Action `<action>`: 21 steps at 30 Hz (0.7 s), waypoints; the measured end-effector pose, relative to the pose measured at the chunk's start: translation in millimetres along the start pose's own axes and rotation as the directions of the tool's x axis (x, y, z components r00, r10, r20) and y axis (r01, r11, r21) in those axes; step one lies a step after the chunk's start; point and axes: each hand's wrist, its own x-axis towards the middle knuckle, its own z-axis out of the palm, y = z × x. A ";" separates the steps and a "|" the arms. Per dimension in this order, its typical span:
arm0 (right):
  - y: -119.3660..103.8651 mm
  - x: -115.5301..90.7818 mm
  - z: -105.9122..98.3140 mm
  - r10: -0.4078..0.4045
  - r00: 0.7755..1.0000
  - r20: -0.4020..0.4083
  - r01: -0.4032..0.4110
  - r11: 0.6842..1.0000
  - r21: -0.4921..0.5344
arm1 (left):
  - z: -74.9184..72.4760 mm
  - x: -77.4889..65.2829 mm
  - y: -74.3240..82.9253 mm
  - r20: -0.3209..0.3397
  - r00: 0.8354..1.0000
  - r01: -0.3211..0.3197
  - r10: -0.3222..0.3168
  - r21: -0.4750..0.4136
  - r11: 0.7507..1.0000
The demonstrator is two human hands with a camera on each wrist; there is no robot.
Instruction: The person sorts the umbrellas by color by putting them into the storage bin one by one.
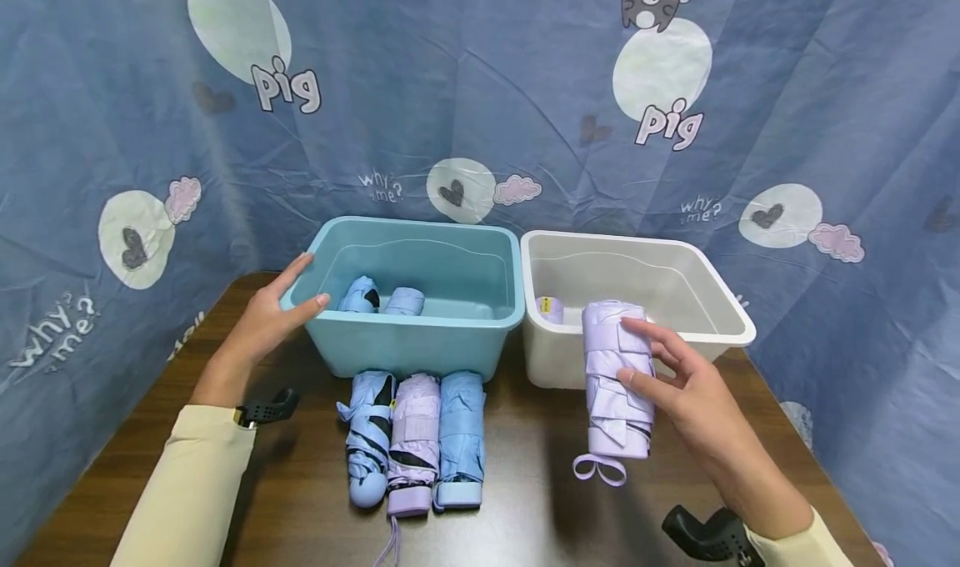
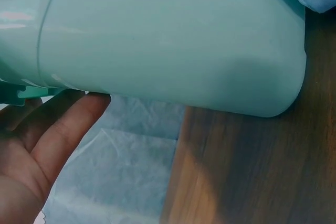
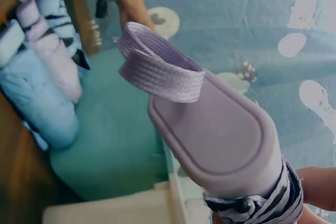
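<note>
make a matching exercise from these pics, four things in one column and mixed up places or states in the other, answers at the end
1. left hand
2. right hand
3. round-ended blue umbrella
4. pinkish umbrella

a. middle of the row of three
b. holding a lilac umbrella
c. left end of the row, head view
d. touching the teal bin

Pairs: 1-d, 2-b, 3-c, 4-a

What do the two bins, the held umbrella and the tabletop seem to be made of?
Teal bin and white bin: likely moulded plastic; smooth, softly shiny, rounded corners. Held lilac umbrella: thin, creased fabric, probably synthetic; its end cap looks like smooth, hard plastic, its strap shows woven ribs. Tabletop: dark wood grain with a sheen; solid wood or laminate, unclear.
</note>
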 end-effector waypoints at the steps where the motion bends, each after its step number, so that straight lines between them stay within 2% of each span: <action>1: -2.6 3.4 -2.2 0.004 1.000 -0.003 -0.004 1.000 0.002 | -0.8 0.2 0.1 -0.003 1.000 -0.005 0.005 0.009 1.000; 7: -16.8 26.4 -16.6 0.031 0.999 -0.025 -0.029 0.996 0.081 | -1.1 0.5 2.1 -0.018 1.000 -0.022 0.023 0.056 0.998; 14: -27.5 55.6 -26.7 0.033 0.999 -0.040 -0.023 0.975 0.222 | -0.2 1.5 3.0 -0.080 0.990 -0.110 0.115 0.062 0.992; 21: -24.6 82.7 -31.2 0.034 0.999 -0.039 -0.023 0.967 0.254 | 0.8 3.2 1.4 -0.139 0.981 -0.130 0.136 0.053 0.990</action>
